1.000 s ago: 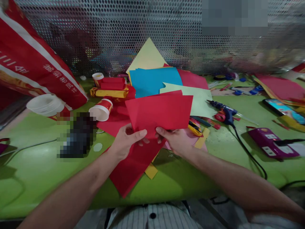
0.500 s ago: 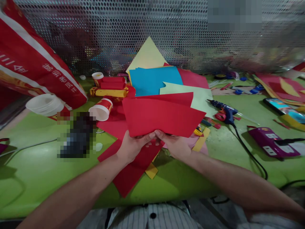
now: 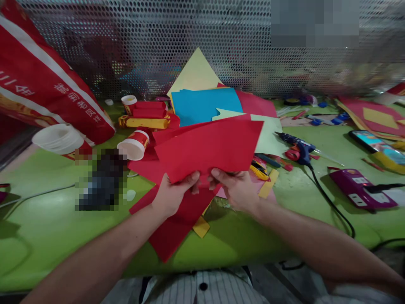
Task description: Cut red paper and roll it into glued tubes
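Both hands on the red paper (image 3: 209,147), held up over the middle of the green table (image 3: 268,249). Left hand (image 3: 172,194): thumb on top, fingers curled behind, clamped on the near edge at left. Right hand (image 3: 238,190): same pinch at right, thumb and fingers clamped on the near edge. Thumbs close, not touching. At least two sheets, slightly fanned; another edge shows at far left.

Below the hands, a lower red sheet (image 3: 174,228) lies slanted toward the near side, yellow scrap (image 3: 201,226) by its right edge. Far side: blue paper (image 3: 205,105), pale yellow sheet (image 3: 196,74) behind it, pale green sheet (image 3: 268,135) to the right.

Left: tipped paper cup (image 3: 134,145), stacked cups (image 3: 57,139), big red bag (image 3: 47,67) at far left; dark pixelated item nearer, can't tell what. Right: yellow cutter (image 3: 259,170) near the right hand, partly hidden; glue gun (image 3: 299,147) farther right, then purple power strip (image 3: 360,190) and phone (image 3: 376,145). Perforated metal screen (image 3: 152,42) along the far side.
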A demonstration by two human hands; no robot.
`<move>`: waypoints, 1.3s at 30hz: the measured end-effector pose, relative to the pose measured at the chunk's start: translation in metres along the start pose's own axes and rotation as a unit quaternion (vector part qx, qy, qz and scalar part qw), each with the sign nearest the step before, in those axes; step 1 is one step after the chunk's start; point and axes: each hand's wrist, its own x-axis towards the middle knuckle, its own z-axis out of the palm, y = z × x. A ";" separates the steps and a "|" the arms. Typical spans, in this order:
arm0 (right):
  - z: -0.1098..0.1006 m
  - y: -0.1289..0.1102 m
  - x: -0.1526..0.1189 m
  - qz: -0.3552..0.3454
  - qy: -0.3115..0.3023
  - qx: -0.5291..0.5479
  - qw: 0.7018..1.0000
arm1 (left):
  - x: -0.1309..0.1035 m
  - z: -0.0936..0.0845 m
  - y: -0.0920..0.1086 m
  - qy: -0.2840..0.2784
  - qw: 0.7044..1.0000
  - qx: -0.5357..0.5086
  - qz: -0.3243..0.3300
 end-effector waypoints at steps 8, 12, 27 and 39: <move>-0.015 -0.020 0.017 -0.037 0.094 0.041 0.994 | 0.004 -0.005 0.009 0.032 0.998 -0.050 0.017; -0.025 -0.025 0.025 -0.066 0.135 0.072 0.986 | 0.008 -0.007 0.011 0.068 0.996 -0.054 0.022; -0.003 -0.004 0.009 0.016 -0.152 0.124 0.980 | 0.006 0.000 0.000 0.064 0.997 -0.017 0.028; 0.004 -0.003 0.005 0.010 -0.080 0.056 0.995 | -0.001 -0.001 -0.002 -0.082 0.995 0.049 0.011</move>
